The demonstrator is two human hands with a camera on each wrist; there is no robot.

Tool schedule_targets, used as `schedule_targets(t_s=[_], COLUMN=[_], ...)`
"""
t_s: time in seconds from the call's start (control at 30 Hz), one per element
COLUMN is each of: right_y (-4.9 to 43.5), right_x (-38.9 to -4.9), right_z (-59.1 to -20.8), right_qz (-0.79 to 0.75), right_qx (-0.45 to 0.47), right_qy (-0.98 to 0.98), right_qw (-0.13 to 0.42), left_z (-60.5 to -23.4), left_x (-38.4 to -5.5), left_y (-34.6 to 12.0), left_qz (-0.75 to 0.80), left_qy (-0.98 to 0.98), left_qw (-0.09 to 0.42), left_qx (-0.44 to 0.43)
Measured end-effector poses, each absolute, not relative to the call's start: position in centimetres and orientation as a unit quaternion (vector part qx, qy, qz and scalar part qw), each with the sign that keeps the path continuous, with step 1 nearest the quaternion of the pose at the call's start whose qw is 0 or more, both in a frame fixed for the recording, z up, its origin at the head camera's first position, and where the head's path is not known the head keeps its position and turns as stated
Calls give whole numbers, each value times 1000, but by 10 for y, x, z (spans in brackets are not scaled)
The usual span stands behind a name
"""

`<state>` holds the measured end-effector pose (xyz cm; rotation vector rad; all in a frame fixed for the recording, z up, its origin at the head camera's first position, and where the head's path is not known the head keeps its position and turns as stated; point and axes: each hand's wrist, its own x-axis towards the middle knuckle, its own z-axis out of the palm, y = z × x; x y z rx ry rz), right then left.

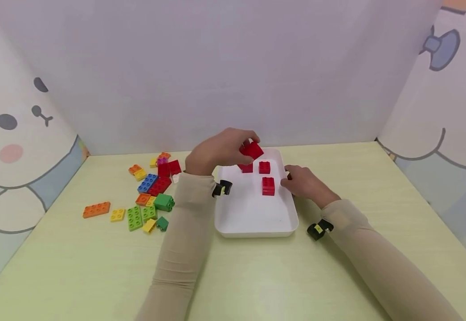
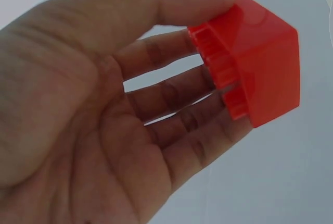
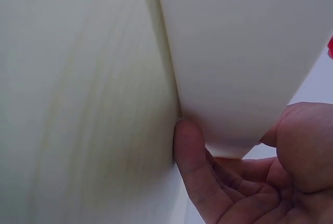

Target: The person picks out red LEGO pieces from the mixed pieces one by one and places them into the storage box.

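My left hand [image 1: 222, 149] is over the far left part of a white tray [image 1: 253, 216], pinching a red toy building brick [image 1: 254, 150] between thumb and fingers. In the left wrist view this brick [image 2: 270, 73] is tilted, its studs towards the palm. Inside the tray lie a small red brick [image 1: 264, 167], a taller red brick [image 1: 268, 186] and another red brick [image 1: 246, 168], partly hidden below the left hand. At the tray's right side my right hand [image 1: 303, 180] grips the rim. The right wrist view shows its fingers against the outer wall [image 3: 239, 52], thumb at the edge.
Left of the tray, several loose bricks are spread on the pale table [image 1: 257, 276], among them an orange one [image 1: 96, 209], a blue one [image 1: 148, 183], a green one [image 1: 164, 202] and red ones [image 1: 160, 185]. A pale wall covering [image 1: 225, 76] rises behind the table.
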<state>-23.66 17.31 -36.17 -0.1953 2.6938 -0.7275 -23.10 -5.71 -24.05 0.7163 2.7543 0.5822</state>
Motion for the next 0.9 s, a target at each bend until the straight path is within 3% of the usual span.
schedule_targets(t_s=[0.27,0.63,0.9], right_y=[174,174,173], right_x=[-237,-238,-239], right_z=[-357,-362,-362], right_qz=[-251,-255,-258], right_qx=[-74,-79,-79], right_qy=[951,950,949], right_qw=[167,164,163], left_z=[-244,-276,-289], left_x=[-234,-252,-260], left_y=[-55,-52,-50], left_qz=[195,164,140], left_qy=[944,947,948], left_qw=[120,179,194], left_qx=[236,210,210])
